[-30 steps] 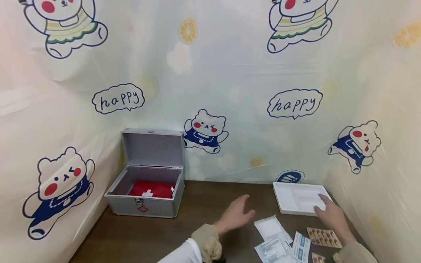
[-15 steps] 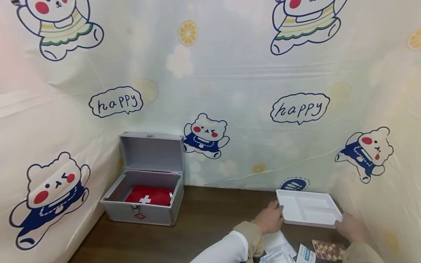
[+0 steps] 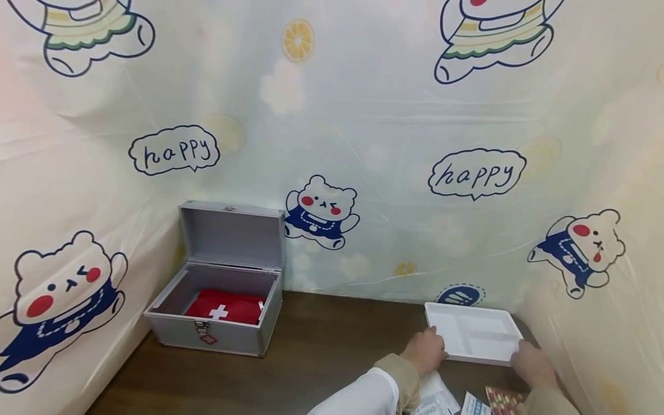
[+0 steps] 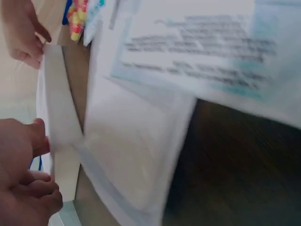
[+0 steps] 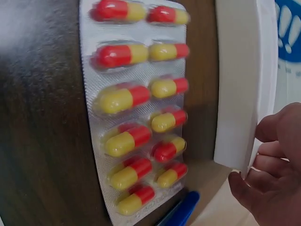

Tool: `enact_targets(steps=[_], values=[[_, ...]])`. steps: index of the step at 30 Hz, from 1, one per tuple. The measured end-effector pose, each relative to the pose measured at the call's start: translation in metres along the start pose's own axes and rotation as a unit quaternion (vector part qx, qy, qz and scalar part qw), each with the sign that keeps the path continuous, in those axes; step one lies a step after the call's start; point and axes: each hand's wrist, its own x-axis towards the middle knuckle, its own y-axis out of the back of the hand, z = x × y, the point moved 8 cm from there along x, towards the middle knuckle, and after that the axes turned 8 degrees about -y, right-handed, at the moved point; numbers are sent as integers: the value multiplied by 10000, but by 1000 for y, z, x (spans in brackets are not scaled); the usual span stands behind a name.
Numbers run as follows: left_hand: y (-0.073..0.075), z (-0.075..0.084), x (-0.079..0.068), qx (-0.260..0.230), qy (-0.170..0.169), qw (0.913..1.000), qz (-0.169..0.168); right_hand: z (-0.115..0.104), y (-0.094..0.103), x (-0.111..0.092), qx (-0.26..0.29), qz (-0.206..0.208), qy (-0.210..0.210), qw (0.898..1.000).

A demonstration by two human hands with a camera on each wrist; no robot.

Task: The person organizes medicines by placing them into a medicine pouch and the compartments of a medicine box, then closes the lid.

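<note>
A white divided tray [image 3: 453, 328] stands at the back right of the table, near the wall sheet. My left hand [image 3: 426, 350] grips its left end, thumb and fingers on the rim in the left wrist view. At the opposite end, my right hand [image 3: 535, 365] pinches the corner, with the tray's side wall [image 5: 237, 84] beside it in the right wrist view. Just in front of the tray lie flat white packets [image 4: 136, 136], one printed sachet [image 4: 197, 52] and a blister pack [image 5: 136, 113] of red and yellow capsules.
An open silver case [image 3: 228, 337] at the left holds a red pouch [image 3: 236, 308] with a white cross. Something blue [image 5: 186, 209] lies by the blister pack. A printed sheet [image 3: 363, 132] encloses the dark wooden table [image 3: 316, 351] at the back and sides.
Both hands have reached to the tray and taken hold of its two ends. Over the last half second the tray has shifted slightly left. The head view has also moved.
</note>
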Motion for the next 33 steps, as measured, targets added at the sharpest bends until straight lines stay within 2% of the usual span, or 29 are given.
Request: enact_targets(steps=[7,10,14,16,21,24,31,33], values=[[15,-37,-16,273,639,9948,747,-44,4,-11,-4,388,451,9982],[20,-56,-28,-12,986,9893,1078,-64,4,-17,-24,618,787,9950],[23,-80,-44,-755,1273,9753,1639,-86,0,-28,-57,884,1122,9897],[22,-92,-53,-1089,1406,9678,1779,-97,-3,-33,-71,995,1248,9871],[20,-126,-80,-2055,1877,9436,1791,-128,-12,-47,67,1207,1537,9807],[22,-147,-101,-2394,1957,9331,1837,-149,-19,-57,173,1286,1733,9763],[28,-183,-146,-2498,1886,9295,1951,-194,-32,-83,230,1324,2112,9682],[29,-191,-156,-2649,1963,9238,1949,-204,-34,-89,173,1369,2199,9657]])
